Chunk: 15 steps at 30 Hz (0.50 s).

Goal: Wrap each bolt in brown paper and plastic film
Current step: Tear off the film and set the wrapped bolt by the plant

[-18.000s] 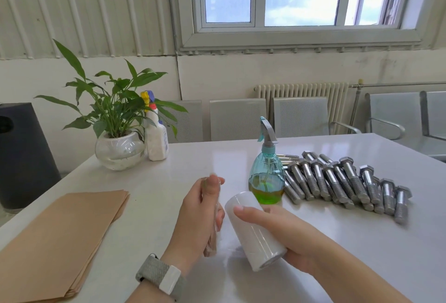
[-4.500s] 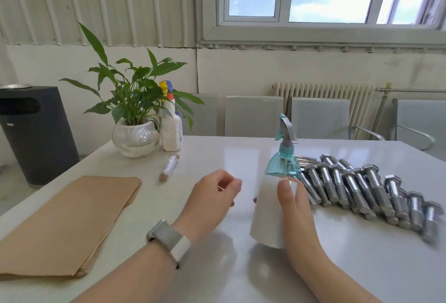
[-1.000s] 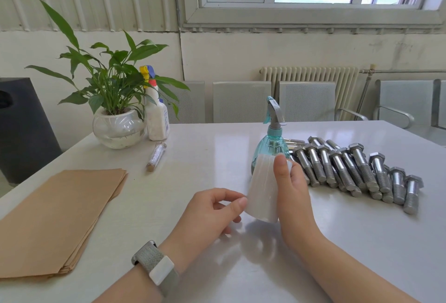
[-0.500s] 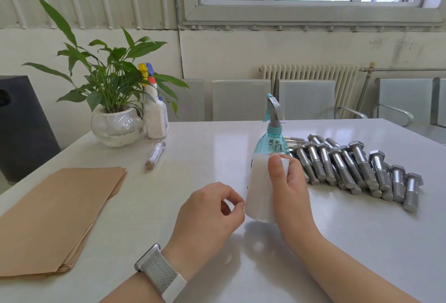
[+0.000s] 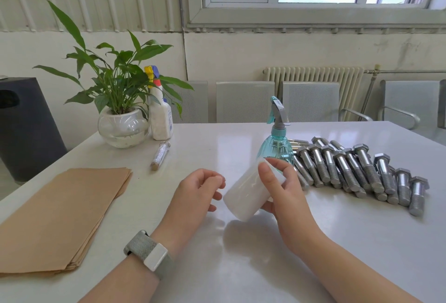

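My right hand (image 5: 281, 189) grips a white roll of plastic film (image 5: 248, 196), tilted above the table's middle. Just left of the roll is my left hand (image 5: 195, 194), its fingers loosely curled with thumb and forefinger close together; whether they pinch the film's clear edge I cannot tell. One wrapped bolt (image 5: 160, 155) lies near the plant. A stack of brown paper sheets (image 5: 55, 218) lies at the left. Several bare steel bolts (image 5: 350, 170) lie in a row at the right.
A teal spray bottle (image 5: 276, 143) stands behind the roll. At the back left stand a potted plant in a glass bowl (image 5: 123, 126) and a white spray bottle (image 5: 160, 119). A dark bin (image 5: 21, 129) stands off the table's left. Chairs line the far edge.
The roll has tipped from nearly upright to slanting, its lower end swinging left. My left hand has drawn slightly away from it and stays curled.
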{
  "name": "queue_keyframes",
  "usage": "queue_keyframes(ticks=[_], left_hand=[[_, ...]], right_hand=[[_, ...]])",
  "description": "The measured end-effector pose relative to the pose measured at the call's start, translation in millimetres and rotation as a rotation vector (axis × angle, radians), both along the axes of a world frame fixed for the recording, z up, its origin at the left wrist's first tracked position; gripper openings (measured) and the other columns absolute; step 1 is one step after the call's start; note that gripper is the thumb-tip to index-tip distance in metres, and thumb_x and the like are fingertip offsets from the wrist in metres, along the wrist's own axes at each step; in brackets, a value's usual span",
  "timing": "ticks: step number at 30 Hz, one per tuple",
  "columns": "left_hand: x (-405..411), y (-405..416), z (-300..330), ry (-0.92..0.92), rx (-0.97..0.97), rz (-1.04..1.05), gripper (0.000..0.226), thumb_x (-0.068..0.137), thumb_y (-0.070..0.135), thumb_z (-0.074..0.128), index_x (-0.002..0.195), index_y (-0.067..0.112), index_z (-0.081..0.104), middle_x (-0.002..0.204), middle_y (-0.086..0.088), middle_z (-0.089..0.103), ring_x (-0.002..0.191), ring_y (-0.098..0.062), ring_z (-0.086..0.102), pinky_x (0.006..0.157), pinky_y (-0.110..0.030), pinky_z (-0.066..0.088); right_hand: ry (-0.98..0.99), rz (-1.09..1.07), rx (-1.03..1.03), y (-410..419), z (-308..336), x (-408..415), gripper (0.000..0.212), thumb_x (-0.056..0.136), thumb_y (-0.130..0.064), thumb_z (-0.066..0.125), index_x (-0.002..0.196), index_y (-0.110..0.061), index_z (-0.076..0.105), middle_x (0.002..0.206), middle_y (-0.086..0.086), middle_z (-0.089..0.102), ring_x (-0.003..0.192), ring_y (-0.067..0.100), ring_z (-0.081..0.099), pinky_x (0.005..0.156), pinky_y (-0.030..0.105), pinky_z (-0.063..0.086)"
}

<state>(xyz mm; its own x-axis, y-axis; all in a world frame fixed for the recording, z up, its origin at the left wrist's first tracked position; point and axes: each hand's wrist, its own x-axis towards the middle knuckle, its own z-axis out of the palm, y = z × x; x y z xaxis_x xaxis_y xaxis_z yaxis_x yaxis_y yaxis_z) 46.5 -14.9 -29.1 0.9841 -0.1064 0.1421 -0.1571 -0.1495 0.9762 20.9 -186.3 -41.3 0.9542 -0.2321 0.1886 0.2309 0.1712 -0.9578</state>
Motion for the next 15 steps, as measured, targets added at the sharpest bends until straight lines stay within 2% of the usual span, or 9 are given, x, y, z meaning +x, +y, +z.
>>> queue_keyframes(ticks=[3,5,10,12,15], left_hand=[[-0.7,3.2,0.0,-0.027,0.083,-0.115,0.017,0.089,0.038,0.066,0.092,0.024,0.074,0.092,0.009,0.074,0.083,-0.011,0.069,0.068,-0.022,0.055],[-1.6,3.8,-0.8,-0.011,0.057,-0.141,0.015,0.085,0.036,0.072,0.093,0.024,0.077,0.09,0.007,0.075,0.083,-0.012,0.07,0.067,-0.018,0.054],[-2.2,-0.9,-5.5,0.157,-0.213,-0.108,0.007,0.079,0.022,0.078,0.08,0.015,0.077,0.085,-0.005,0.075,0.075,-0.014,0.07,0.061,-0.021,0.054],[-1.8,-2.6,-5.0,0.284,-0.346,-0.129,0.013,0.07,0.024,0.08,0.077,0.014,0.076,0.082,-0.006,0.073,0.071,-0.014,0.069,0.056,-0.023,0.053],[-1.5,-1.6,-3.0,0.424,-0.449,-0.174,0.029,0.059,0.024,0.082,0.083,0.01,0.074,0.084,-0.009,0.073,0.066,-0.014,0.068,0.052,-0.024,0.054]], right_hand=[[-0.019,-0.002,-0.021,-2.1,-1.5,0.3,0.071,0.064,-0.065,0.073,0.122,-0.03,0.053,0.118,0.002,0.064,0.097,0.011,0.069,0.071,0.027,0.057],[-0.03,-0.01,-0.023,-3.4,-1.7,0.8,0.073,0.06,-0.067,0.071,0.121,-0.03,0.053,0.116,0.002,0.066,0.097,0.012,0.069,0.071,0.028,0.057],[-0.075,-0.038,-0.037,-2.9,-1.6,1.6,0.064,0.064,-0.066,0.07,0.117,-0.033,0.055,0.104,-0.01,0.069,0.094,0.007,0.069,0.069,0.025,0.056],[-0.09,-0.043,-0.054,-2.6,-1.4,1.6,0.062,0.065,-0.064,0.069,0.117,-0.034,0.055,0.101,-0.016,0.069,0.094,0.006,0.068,0.072,0.027,0.058],[-0.111,-0.042,-0.093,-2.5,-0.4,0.0,0.066,0.062,-0.066,0.067,0.118,-0.033,0.054,0.101,-0.019,0.068,0.096,0.006,0.067,0.081,0.031,0.058]])
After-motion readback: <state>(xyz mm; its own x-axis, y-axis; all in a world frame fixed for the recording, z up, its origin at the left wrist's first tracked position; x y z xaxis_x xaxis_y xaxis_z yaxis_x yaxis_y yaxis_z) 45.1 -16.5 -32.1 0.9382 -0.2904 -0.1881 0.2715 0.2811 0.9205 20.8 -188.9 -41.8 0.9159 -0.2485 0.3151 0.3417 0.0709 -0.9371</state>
